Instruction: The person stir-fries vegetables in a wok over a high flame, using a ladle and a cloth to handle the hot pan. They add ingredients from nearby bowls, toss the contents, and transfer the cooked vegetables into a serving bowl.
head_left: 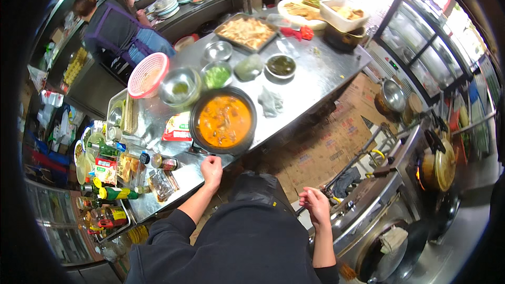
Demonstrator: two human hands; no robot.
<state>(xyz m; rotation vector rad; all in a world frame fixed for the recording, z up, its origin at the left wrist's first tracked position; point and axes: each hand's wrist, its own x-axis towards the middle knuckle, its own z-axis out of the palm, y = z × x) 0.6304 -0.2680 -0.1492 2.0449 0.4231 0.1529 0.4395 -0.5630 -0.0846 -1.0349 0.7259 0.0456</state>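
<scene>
My left hand [211,172] is closed at the near edge of the steel table [294,110], just below a black pot [250,144]. Whatever its fingers hold, if anything, is hidden. Reddish-orange stew [223,121] with chunks fills the pot. A red and white packet [178,128] lies against the pot's left side. Off to the right, my right hand [315,205] hangs in the air beside the stove, fingers loosely bent and apart, with nothing seen in them.
Bowls, chopped greens [216,77] and a tray of food [246,32] stand farther back. Bottles and packets crowd the left end. A pot sits over flame [419,172] on the right, beside a wok [386,257]. Another person [118,34] stands at the far left.
</scene>
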